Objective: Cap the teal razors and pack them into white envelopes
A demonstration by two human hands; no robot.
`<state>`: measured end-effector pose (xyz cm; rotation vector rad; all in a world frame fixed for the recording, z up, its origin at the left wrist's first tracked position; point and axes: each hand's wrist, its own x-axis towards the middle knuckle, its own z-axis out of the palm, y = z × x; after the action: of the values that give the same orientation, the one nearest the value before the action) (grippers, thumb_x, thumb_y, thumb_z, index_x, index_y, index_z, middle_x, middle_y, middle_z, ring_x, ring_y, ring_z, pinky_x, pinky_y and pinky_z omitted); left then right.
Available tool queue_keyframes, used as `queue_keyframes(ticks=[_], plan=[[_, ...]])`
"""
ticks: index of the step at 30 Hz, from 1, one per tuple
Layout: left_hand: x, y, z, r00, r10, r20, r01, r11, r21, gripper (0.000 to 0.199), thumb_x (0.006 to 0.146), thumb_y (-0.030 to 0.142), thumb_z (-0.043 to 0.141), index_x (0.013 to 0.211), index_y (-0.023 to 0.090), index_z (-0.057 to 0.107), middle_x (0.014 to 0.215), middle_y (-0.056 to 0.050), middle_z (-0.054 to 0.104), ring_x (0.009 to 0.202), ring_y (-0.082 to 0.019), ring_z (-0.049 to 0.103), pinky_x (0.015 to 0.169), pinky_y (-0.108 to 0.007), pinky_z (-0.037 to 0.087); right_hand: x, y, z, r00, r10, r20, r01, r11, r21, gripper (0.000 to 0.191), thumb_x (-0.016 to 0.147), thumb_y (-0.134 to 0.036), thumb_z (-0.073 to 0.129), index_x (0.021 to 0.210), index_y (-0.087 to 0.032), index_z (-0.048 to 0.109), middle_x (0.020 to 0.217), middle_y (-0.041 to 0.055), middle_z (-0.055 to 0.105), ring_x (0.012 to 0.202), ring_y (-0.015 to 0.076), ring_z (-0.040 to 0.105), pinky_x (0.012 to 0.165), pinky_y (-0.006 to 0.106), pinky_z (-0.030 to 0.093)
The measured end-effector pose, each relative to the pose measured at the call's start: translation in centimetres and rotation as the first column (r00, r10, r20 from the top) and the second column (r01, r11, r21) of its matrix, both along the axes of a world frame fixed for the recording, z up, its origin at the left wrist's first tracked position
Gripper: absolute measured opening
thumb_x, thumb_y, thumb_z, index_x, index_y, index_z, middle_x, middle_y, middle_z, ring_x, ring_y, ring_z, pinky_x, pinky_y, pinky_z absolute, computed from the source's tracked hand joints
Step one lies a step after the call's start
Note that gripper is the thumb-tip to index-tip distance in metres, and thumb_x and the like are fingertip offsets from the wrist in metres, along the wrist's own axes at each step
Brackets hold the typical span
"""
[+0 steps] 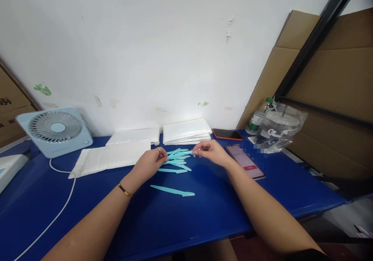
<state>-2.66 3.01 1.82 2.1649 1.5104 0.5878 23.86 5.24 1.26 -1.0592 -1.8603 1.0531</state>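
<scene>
A loose pile of teal plastic razors (177, 158) lies on the blue table (180, 222). At the pile's left end, my left hand (151, 160) pinches the handle of a teal razor between thumb and fingers. My right hand (208, 151) is at the right end, its fingertips closed at the tip of a razor; what exactly they grip is too small to tell. One separate teal razor (171, 191) lies nearer the front, touched by neither hand.
White packets (186, 130) are stacked by the wall, with a long white packet (107, 158) at left. A blue fan (55, 130) with a cable stands far left. Two phones (227, 134) (246, 162), a bottle (258, 119) and a bagged cup (278, 126) are at right.
</scene>
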Motion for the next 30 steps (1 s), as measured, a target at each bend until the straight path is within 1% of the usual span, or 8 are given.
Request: queue_keyframes(ticks=[5,9,11,15,19,22,26,30], plan=[[0.2,0.1,-0.4,0.998,-0.004,-0.065,0.005,1.000,0.015,0.019,0.082,0.037,0.046,0.082,0.021,0.056,0.071,0.000,0.062,0.068,-0.017,0.057,0.061,-0.027,0.039,-1.2,0.2,-1.0,0.998,-0.017,0.058,0.015,0.999,0.033,0.030,0.073,-0.042,0.066,0.084,-0.015,0.070,0.060,0.0006,0.062,0.054,0.0120,0.054,0.050,0.023,0.040],[0.3,-0.3,-0.2,0.994,0.027,-0.104,-0.010,0.987,0.163,0.021,0.080,0.035,0.053,0.095,0.022,0.058,0.096,-0.004,0.064,0.091,-0.022,0.057,0.075,-0.031,0.041,-1.2,1.0,-1.7,0.948,-0.182,0.262,0.118,0.963,0.243,0.026,0.085,-0.037,0.051,0.081,-0.018,0.069,0.072,0.0026,0.065,0.068,0.0150,0.059,0.063,0.025,0.043],[0.5,-0.9,0.1,0.989,-0.054,-0.139,0.074,0.988,0.139,0.023,0.077,0.037,0.057,0.095,0.023,0.060,0.099,-0.004,0.063,0.091,-0.022,0.056,0.075,-0.031,0.042,-1.2,1.4,-2.1,0.863,-0.309,0.400,0.162,0.919,0.361,0.020,0.084,-0.031,0.053,0.079,-0.018,0.068,0.079,0.0048,0.066,0.074,0.0170,0.059,0.067,0.027,0.043],[0.8,-2.5,0.7,0.906,-0.365,-0.216,0.342,0.930,-0.137,0.022,0.068,0.039,0.066,0.086,0.026,0.065,0.085,0.000,0.064,0.074,-0.017,0.057,0.059,-0.026,0.040,-1.6,1.8,-2.7,0.672,-0.371,0.641,0.118,0.908,0.402,0.012,0.079,-0.023,0.057,0.081,-0.016,0.067,0.086,0.0101,0.065,0.080,0.0211,0.060,0.070,0.028,0.042],[1.4,-3.4,0.8,0.827,-0.453,-0.333,0.447,0.889,-0.102,0.009,0.070,0.026,0.060,0.077,0.024,0.066,0.076,0.001,0.064,0.067,-0.016,0.055,0.057,-0.025,0.035,-1.8,1.7,-2.8,0.559,-0.398,0.727,0.099,0.903,0.418,0.017,0.076,-0.009,0.051,0.080,-0.014,0.066,0.087,0.0121,0.065,0.082,0.0226,0.060,0.069,0.029,0.042],[1.7,-3.1,0.7,0.805,-0.442,-0.396,0.473,0.881,-0.022,0.012,0.069,0.016,0.053,0.071,0.021,0.063,0.068,0.001,0.063,0.062,-0.014,0.053,0.057,-0.025,0.034,-0.9,1.4,-2.4,0.676,-0.364,0.640,0.114,0.911,0.398,0.018,0.072,-0.008,0.053,0.083,-0.016,0.065,0.087,0.0074,0.065,0.081,0.0197,0.060,0.068,0.027,0.043],[1.2,-1.7,0.4,0.887,-0.335,-0.318,0.373,0.926,0.063,0.015,0.074,0.017,0.046,0.071,0.019,0.060,0.066,0.000,0.061,0.061,-0.014,0.053,0.057,-0.024,0.035,0.6,0.6,-1.1,0.932,-0.108,0.346,0.032,0.975,0.220,0.017,0.079,-0.020,0.054,0.092,-0.017,0.065,0.080,0.0033,0.064,0.067,0.0133,0.058,0.062,0.024,0.044],[0.2,-0.6,0.2,0.949,-0.251,-0.189,0.271,0.958,0.089,0.014,0.077,0.020,0.045,0.070,0.019,0.056,0.069,0.000,0.060,0.060,-0.012,0.051,0.057,-0.023,0.035,0.9,-0.4,0.0,0.987,0.088,0.138,-0.097,0.993,0.061,0.024,0.080,-0.031,0.057,0.097,-0.015,0.065,0.071,0.0028,0.062,0.062,0.0129,0.058,0.056,0.023,0.043]])
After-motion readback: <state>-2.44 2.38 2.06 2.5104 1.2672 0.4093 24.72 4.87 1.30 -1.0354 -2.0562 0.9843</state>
